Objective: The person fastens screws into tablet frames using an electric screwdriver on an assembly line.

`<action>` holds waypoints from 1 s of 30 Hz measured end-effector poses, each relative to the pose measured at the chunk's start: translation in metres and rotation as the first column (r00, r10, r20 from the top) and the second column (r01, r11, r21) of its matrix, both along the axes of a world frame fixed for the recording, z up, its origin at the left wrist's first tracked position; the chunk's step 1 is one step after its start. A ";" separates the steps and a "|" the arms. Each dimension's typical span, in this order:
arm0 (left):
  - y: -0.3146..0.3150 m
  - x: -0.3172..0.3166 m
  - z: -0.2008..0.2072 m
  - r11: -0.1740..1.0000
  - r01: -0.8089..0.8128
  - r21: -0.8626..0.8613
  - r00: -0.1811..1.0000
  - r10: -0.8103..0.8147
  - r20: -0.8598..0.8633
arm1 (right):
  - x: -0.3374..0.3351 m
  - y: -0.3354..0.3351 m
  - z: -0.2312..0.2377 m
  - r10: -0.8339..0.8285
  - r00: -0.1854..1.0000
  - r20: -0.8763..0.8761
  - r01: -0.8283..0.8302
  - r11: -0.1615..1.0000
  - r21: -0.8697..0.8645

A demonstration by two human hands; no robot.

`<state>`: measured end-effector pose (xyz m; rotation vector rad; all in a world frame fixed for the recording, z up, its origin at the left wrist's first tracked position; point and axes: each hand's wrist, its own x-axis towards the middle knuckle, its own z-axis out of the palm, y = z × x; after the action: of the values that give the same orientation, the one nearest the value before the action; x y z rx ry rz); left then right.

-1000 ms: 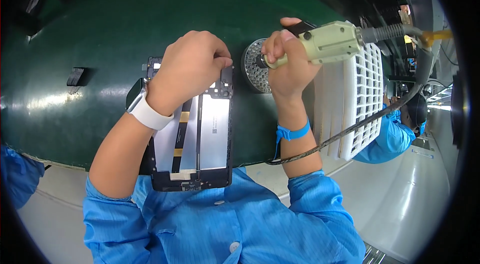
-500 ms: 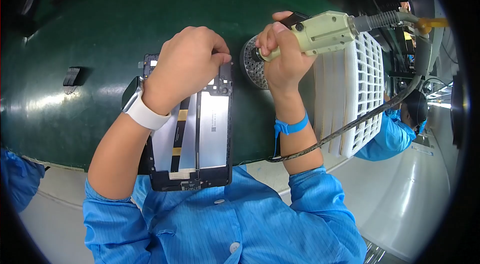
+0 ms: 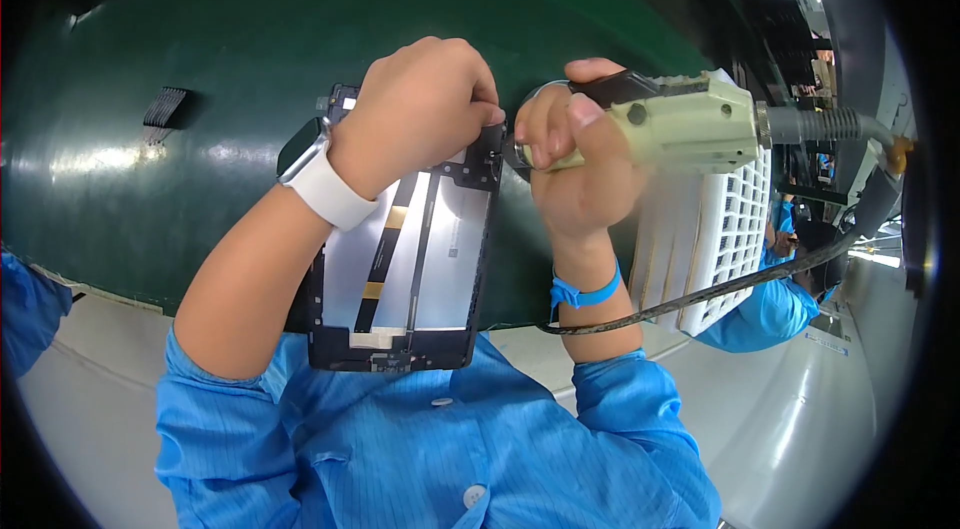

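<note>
An opened tablet (image 3: 460,259) lies before me, its black frame around silvery panels with dark flat cables across them. Over its far end is my left hand (image 3: 425,99), closed, thumb and forefinger pressed together by the far right corner; what they pinch, if anything, is hidden. My right hand (image 3: 585,164) is wrapped round a pale green electric screwdriver (image 3: 690,134) with a dark lever. The tool lies nearly level, its nose pointing left beside the tablet's right edge. I cannot tell whether the bit touches the frame. Behind that hand, a round tray (image 3: 548,86) is mostly hidden.
A thick cable (image 3: 700,287) loops from the screwdriver across my right forearm. White grid trays (image 3: 738,219) stand stacked at the right. A small bunch of black strips (image 3: 166,107) lies on the green table (image 3: 240,39) at left. Another person (image 3: 765,314) sits beyond the trays.
The screwdriver's nose has come away from over the round tray, nearer to me and closer to the tablet's right edge. My left hand keeps its place on the tablet. The whole view has shifted somewhat.
</note>
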<state>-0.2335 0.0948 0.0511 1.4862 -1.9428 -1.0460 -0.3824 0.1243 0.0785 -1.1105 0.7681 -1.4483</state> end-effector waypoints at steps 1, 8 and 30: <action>0.001 0.000 -0.001 1.000 -0.005 0.005 1.000 0.005 0.000 | 0.001 0.000 -0.001 0.003 1.000 0.004 -0.003 1.000 -0.015; 0.000 -0.001 -0.003 1.000 0.014 -0.007 1.000 -0.014 0.011 | 0.002 0.001 -0.004 0.003 1.000 0.016 -0.002 1.000 -0.012; 0.173 0.081 0.016 0.816 0.493 -0.300 0.869 -0.478 0.130 | -0.023 0.002 0.015 -0.171 0.975 -0.145 0.155 0.981 -0.115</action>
<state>-0.1526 0.2674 0.0675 0.8559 -2.4645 -0.8246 -0.4051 0.1263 0.0936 -1.2749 0.9199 -1.5666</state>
